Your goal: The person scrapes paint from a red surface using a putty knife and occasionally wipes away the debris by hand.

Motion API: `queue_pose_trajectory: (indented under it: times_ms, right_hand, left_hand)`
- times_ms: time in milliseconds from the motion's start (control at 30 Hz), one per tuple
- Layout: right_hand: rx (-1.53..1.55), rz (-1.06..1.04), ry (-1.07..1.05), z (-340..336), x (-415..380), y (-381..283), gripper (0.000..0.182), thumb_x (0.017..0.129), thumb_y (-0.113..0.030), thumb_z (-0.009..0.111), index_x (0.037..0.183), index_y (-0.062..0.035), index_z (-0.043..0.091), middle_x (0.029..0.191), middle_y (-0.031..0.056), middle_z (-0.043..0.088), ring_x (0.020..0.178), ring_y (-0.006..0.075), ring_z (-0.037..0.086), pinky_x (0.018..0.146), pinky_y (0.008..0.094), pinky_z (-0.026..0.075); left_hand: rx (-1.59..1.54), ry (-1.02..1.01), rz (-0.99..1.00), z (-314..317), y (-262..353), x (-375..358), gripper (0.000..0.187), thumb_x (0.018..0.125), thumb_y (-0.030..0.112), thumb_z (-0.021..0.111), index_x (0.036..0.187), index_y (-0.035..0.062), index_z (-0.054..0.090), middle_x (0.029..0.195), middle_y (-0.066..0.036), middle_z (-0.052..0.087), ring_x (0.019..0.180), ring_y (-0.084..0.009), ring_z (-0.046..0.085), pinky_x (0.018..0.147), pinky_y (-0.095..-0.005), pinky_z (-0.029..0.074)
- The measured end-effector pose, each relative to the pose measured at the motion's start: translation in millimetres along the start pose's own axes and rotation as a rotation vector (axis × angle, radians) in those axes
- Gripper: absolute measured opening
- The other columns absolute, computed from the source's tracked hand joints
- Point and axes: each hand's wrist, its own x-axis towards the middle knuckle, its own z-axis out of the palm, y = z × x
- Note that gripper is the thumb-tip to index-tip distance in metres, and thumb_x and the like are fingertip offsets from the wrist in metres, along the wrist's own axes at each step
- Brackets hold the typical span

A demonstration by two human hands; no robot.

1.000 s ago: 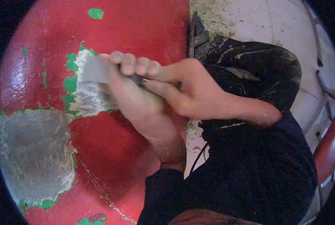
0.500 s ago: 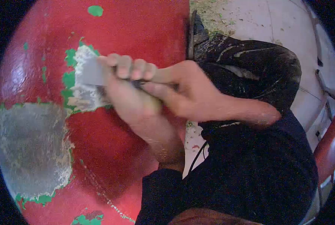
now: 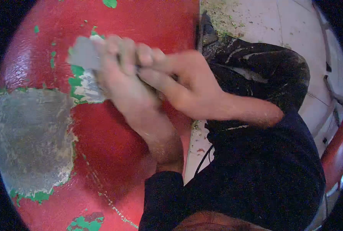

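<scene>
Both my hands are closed together around the handle of a scraper [image 3: 85, 54], a tool with a broad, flat grey blade. My left hand [image 3: 127, 90] is nearer the blade, with its forearm rising from below. Behind it, my right hand [image 3: 196, 84] grips the rear of the handle, which the fingers mostly hide. The blade lies over the upper left edge of a pale scraped patch [image 3: 90, 86] in a red painted surface [image 3: 106, 131]. Green paint [image 3: 76, 81] shows along the patch's ragged border. Fingers and blade are slightly blurred.
At left, a large bare grey patch [image 3: 33, 138] has ragged edges, with green paint [image 3: 85, 223] showing lower down. Beyond the red surface's right edge, my dusty dark trouser leg [image 3: 263, 65] rests on a pale floor [image 3: 256, 19] scattered with paint flakes [image 3: 221, 17].
The scraper and both hands have moved up and to the left, taking the blade from inside the pale patch to its upper left edge. The view has shifted slightly.
</scene>
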Motion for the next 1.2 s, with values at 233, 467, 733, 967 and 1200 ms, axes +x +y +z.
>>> queue_pose_trajectory:
  times_ms: [233,467,733,967,1200]
  right_hand:
    - [-0.075,0.037,0.078,-8.5,8.0,9.6,0.023,0.082,-0.021,0.053,0.075,-0.0007,0.061,0.066,0.0228,0.055,0.059,0.0374,0.058,0.053,0.0419,0.045]
    - [-0.113,-0.047,0.103,-4.7,12.0,18.2,0.021,0.081,-0.020,0.054,0.081,-0.0007,0.063,0.070,0.0237,0.057,0.066,0.0390,0.060,0.059,0.0427,0.048]
    - [-0.187,0.060,0.004,-8.8,8.6,18.2,0.026,0.084,-0.025,0.051,0.081,-0.0021,0.063,0.071,0.0243,0.057,0.066,0.0398,0.059,0.059,0.0442,0.047]
    - [-0.241,0.053,-0.058,-21.2,7.4,9.4,0.025,0.082,-0.025,0.052,0.075,-0.0031,0.063,0.066,0.0227,0.056,0.062,0.0394,0.058,0.055,0.0448,0.046]
    - [-0.171,0.001,-0.039,-16.8,8.1,5.7,0.023,0.080,-0.024,0.054,0.078,-0.0027,0.064,0.065,0.0227,0.057,0.062,0.0399,0.058,0.058,0.0454,0.047]
  left_hand:
    - [-0.107,-0.021,-0.096,13.4,-6.2,23.6,0.034,0.096,0.038,0.037,0.072,0.0146,0.041,0.051,0.003,0.034,0.043,-0.0127,0.037,0.046,-0.0327,0.042]
    - [0.012,0.014,-0.047,3.5,-16.1,22.3,0.033,0.096,0.038,0.039,0.073,0.0141,0.043,0.052,0.001,0.038,0.044,-0.0136,0.038,0.046,-0.0323,0.040]
    - [0.069,0.021,0.005,-4.8,-23.9,20.3,0.032,0.095,0.039,0.042,0.075,0.0139,0.045,0.053,0.001,0.039,0.045,-0.0136,0.038,0.046,-0.0319,0.039]
    - [-0.051,0.027,-0.036,-3.0,-27.6,11.7,0.034,0.095,0.041,0.041,0.075,0.0140,0.045,0.055,0.001,0.040,0.047,-0.0134,0.039,0.050,-0.0319,0.041]
    - [-0.093,0.016,-0.075,1.7,-14.0,7.5,0.033,0.095,0.041,0.041,0.076,0.0149,0.047,0.058,0.003,0.041,0.049,-0.0121,0.039,0.050,-0.0310,0.041]
